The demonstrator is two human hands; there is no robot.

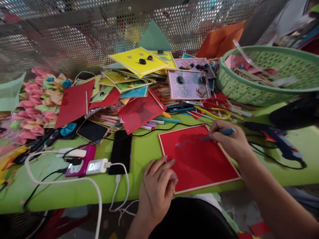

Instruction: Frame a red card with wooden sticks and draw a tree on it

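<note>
A red card point(199, 162) with pale stick edging lies flat on the green table in front of me. My right hand point(228, 139) pinches a blue marker pen point(226, 131), its tip against the upper part of the card. Thin bluish lines, one wavy and one curving down, mark the red surface. At the card's lower left edge, my left hand point(159, 184) rests with its fingers bent over the border, holding it. Part of its thumb and fingertips is hidden.
Framed cards with black stones point(139, 61) are piled behind, near scissors point(211, 113) and markers. A green basket point(264, 96) and a glue gun point(279, 137) are on the right. Phones point(121, 151), a charging adapter point(97, 166), cables and paper flowers point(40, 103) occupy the left.
</note>
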